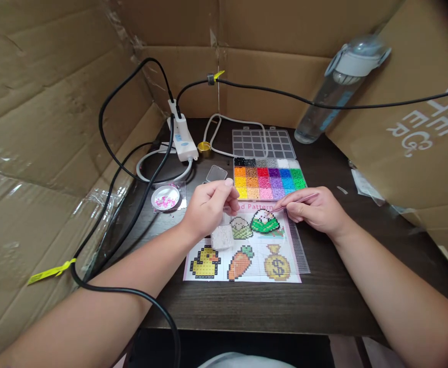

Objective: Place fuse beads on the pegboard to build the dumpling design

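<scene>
Pinched between the fingers of my right hand (pixel 313 209) is a pair of pink tweezers (pixel 298 200). Their tips reach the green, white and black bead design (pixel 265 221) on a clear pegboard (pixel 299 250). My left hand (pixel 210 207) is closed, thumb against curled fingers; what it may hold is hidden. Just below it sits a small clear box of white beads (pixel 222 237), partly covered by the hand. A printed pattern sheet (pixel 224 273) with a duck, a carrot and a money bag lies beneath the pegboard.
Behind the sheet stands an opened bead case (pixel 268 179) with many colours. To the left are a white dish of pink beads (pixel 165 198), a clear lid (pixel 216 174), a power strip (pixel 183 138) and black cables (pixel 107 148). A water bottle (pixel 334 92) leans at back right.
</scene>
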`<state>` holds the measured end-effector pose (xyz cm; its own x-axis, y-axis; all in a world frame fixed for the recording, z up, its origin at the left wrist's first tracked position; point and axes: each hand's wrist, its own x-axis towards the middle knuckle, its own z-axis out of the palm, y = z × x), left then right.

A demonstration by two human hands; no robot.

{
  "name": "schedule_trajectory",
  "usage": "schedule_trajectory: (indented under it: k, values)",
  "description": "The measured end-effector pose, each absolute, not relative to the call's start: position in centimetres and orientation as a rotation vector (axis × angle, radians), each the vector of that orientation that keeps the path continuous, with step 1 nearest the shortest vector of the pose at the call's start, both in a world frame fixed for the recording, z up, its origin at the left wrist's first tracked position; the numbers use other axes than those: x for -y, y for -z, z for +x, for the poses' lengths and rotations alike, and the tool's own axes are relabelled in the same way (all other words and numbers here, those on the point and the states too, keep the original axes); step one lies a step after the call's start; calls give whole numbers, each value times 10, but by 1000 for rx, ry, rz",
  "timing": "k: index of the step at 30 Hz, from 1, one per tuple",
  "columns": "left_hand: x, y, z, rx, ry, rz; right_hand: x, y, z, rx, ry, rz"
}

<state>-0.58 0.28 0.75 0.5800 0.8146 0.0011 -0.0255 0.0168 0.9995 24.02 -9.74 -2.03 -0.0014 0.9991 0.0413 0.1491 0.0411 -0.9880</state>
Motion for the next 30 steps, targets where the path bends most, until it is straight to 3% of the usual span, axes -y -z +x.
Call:
schedule_trajectory:
  k: [30]
  values:
    - [-3,-8,-6,-733,-743,1419,97,18,238,1356,-1097,-1339]
